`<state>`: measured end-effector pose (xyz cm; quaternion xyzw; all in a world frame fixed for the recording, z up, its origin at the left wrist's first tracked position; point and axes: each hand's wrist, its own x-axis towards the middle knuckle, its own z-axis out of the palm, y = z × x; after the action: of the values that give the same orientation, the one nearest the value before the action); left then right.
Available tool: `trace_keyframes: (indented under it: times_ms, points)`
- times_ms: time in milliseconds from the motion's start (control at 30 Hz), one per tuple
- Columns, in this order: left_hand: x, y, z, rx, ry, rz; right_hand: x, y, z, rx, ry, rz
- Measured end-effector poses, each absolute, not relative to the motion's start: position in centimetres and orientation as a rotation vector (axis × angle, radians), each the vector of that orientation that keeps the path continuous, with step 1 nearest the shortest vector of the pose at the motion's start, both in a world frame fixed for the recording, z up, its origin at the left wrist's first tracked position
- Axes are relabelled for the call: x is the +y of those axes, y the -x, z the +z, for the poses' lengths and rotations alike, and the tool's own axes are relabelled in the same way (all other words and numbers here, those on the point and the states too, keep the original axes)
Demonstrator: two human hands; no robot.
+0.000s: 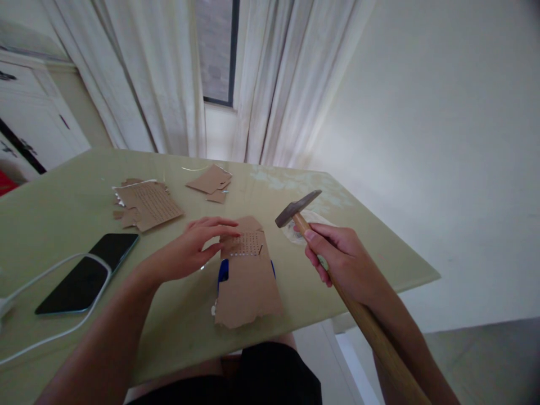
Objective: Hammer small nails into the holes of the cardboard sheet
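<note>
My right hand (337, 253) is wrapped round the wooden handle of a hammer (298, 209), its metal head raised over the table to the right of the cardboard. My left hand (200, 247) lies with fingers spread, its fingertips at the upper left part of a piece of cardboard (248, 292). Rows of small holes run across that cardboard's upper half. A thin dark nail (260, 250) stands at the right side of the rows, apart from both hands. Something blue (223, 271) shows from under the cardboard on both sides.
A phone (90, 275) with a white cable (101, 261) lies at the left. Farther back are a perforated cardboard piece (152, 205) and smaller cardboard scraps (211, 180). A whitish round item (293, 232) sits behind my right hand. The table's edge (379, 295) runs along the right.
</note>
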<state>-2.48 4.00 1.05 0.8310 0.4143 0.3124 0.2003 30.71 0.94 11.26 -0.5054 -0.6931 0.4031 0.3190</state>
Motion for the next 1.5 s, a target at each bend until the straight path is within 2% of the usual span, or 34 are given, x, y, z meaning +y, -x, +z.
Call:
trace_keyframes:
  times_ms: [167, 300, 600, 867, 1100, 1300, 1500]
  points:
    - [4.4, 3.4, 0.3, 1.159, -2.416, 0.739, 0.8, -30.9, 11.2, -1.817, 1.327, 1.057]
    - [4.9, 2.8, -0.3, 1.220, -2.426, 0.762, 0.7, -30.8, 11.2, -1.811, 1.320, 1.075]
    - [5.3, 1.5, 0.5, 1.280, -2.198, 1.381, 0.6, -31.0, 11.6, -1.772, 1.341, 1.000]
    - [5.5, 1.4, -0.2, 1.247, -1.947, 1.632, 0.8, -31.5, 12.1, -1.740, 1.327, 0.943]
    - [5.2, 1.1, 0.3, 1.196, -1.930, 1.657, 0.6, -31.3, 12.1, -1.753, 1.318, 0.964]
    - [5.3, 0.7, 0.6, 1.125, -2.143, 1.632, 0.9, -31.1, 12.0, -1.744, 1.323, 0.968]
    - [5.5, 0.4, -0.3, 0.917, -2.058, 1.466, 1.0, -31.1, 11.7, -1.722, 1.320, 0.998]
